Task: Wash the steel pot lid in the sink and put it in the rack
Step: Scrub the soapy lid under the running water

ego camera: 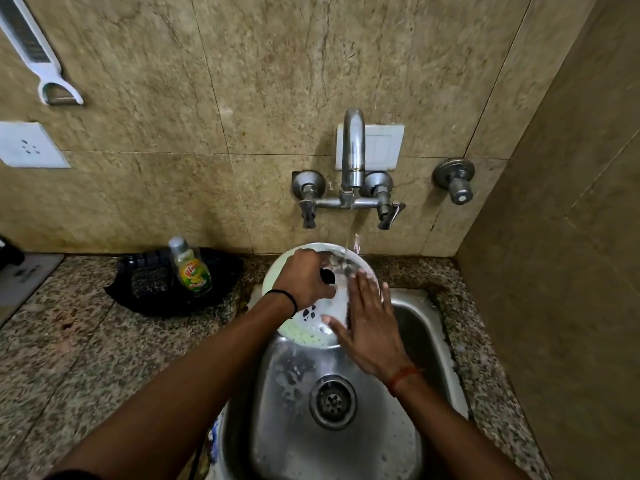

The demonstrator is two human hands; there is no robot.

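Right now the left hand (pixel 304 282) is gripping the black knob of the steel pot lid (pixel 313 323), tilting it over the back of the sink (pixel 415 327) under the tap (pixel 353 150), whose water is running. The right hand (pixel 367 323) is lying flat and open, fingers spread, against the lid's face. Rinsing well probably means sweeping that palm across the suds near the lower rim while turning the lid under the stream, keeping the knob grip firm since wet soap is slippery. No rack is showing.
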